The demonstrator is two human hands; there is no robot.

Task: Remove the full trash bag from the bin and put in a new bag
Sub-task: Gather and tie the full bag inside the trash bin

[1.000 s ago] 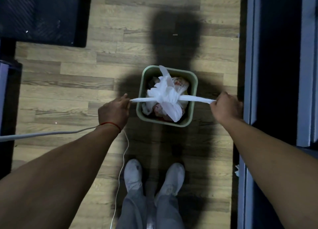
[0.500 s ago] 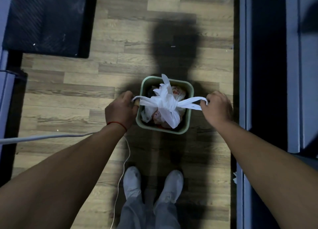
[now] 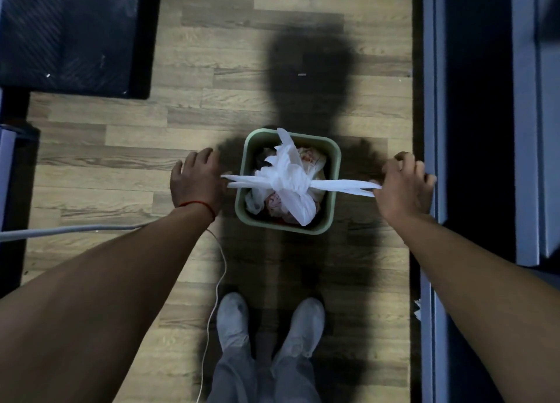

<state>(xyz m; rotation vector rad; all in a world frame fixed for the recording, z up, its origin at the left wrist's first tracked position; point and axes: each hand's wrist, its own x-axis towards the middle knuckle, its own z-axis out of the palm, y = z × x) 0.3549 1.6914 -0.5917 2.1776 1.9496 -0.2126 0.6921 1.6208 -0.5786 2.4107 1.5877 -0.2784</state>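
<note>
the tied white trash bag (image 3: 288,181) is seen sitting inside the green bin (image 3: 334,166) on the wood floor (image 3: 121,166). its right tail is clenched in the grip of the right hand (image 3: 404,187) and drawn taut. its left tail is met by the thumb side of the left hand (image 3: 197,181), fingers outstretched; whether that grip is closed on it cannot be told

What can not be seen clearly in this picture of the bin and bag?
- Head view: the lower part of the trash bag, hidden by the walls of the bin.
- Head view: the bag's contents, dim and covered by white plastic.
- Head view: how the left hand pinches its tail; the hand's back hides the thumb.
- Head view: no new bag shows.
</note>
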